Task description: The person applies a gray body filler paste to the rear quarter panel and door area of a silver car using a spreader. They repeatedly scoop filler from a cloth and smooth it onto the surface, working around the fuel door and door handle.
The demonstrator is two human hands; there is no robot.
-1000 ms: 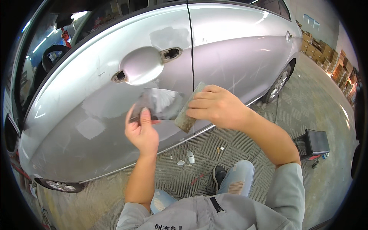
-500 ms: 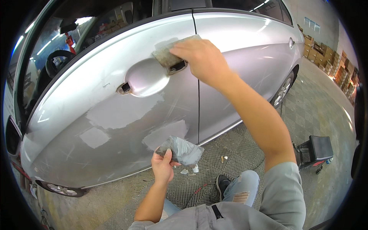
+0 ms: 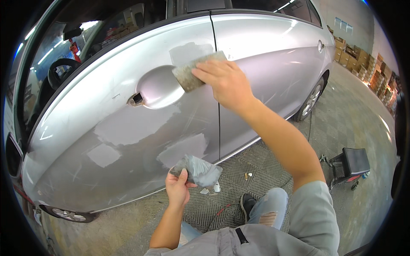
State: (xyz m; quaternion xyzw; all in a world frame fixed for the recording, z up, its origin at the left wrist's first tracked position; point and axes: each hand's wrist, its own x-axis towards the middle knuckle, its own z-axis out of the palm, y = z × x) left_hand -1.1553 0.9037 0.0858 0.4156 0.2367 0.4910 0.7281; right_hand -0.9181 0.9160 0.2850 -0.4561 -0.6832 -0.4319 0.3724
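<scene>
My right hand (image 3: 228,85) grips a flat, stained putty spreader (image 3: 184,77) against the silver car door (image 3: 72,149). The spreader lies beside the handle recess (image 3: 160,87) and covers the opening at its right end. Just above it, a grey putty patch (image 3: 188,52) shows on the door. Lower down are more matte grey patches (image 3: 128,126). In front of the door's lower part, my left hand (image 3: 176,190) pinches a flat plate (image 3: 203,171) smeared with grey putty, thumb on top.
The rear door (image 3: 260,77) adjoins across a dark vertical gap. A black wheeled stool (image 3: 355,163) stands on the floor at right. Small pale scraps (image 3: 248,176) lie on the patterned floor near my shoe (image 3: 247,204). Cardboard boxes (image 3: 352,62) are stacked far right.
My right hand has brought the spreader down from above the handle opening, uncovering the grey patch there. The left hand with its putty-covered plate has stayed almost in place.
</scene>
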